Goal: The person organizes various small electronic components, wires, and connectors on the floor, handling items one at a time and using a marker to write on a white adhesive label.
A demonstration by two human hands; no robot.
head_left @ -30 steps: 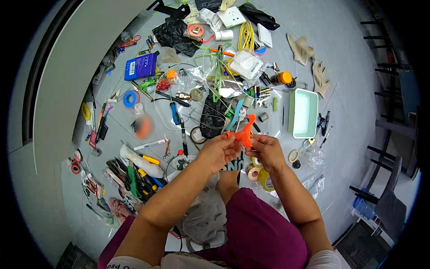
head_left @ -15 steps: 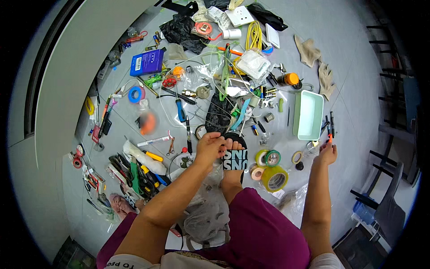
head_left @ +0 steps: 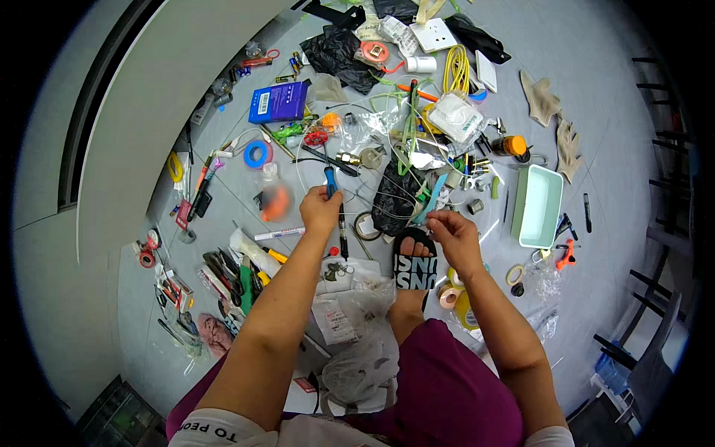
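Observation:
My left hand point(head_left: 322, 211) is closed round the lower end of a screwdriver's blue handle point(head_left: 330, 177); the shaft points away from me among cables on the floor. My right hand point(head_left: 456, 237) hovers above my sandalled foot point(head_left: 415, 261), thumb and fingers pinched together. Its fingertips are beside the lower end of a teal strip point(head_left: 433, 195); what they hold, if anything, is too small to make out. Between the hands lie a black-handled screwdriver point(head_left: 343, 237) and a black plastic bag point(head_left: 395, 195). A white marker point(head_left: 279, 233) is left of my left hand.
A pale green tray point(head_left: 539, 207) stands at the right, with an orange-red tool point(head_left: 567, 255) near it. Tape rolls point(head_left: 450, 296) sit partly under my right forearm. Tools in a heap point(head_left: 231, 276) lie at the left. A blue box point(head_left: 278, 102) and yellow cable point(head_left: 456, 71) are farther off.
My left hand has moved forward onto the blue screwdriver. My right hand has come inward from the far right, where the orange-red tool now lies on the floor. The view has shifted.

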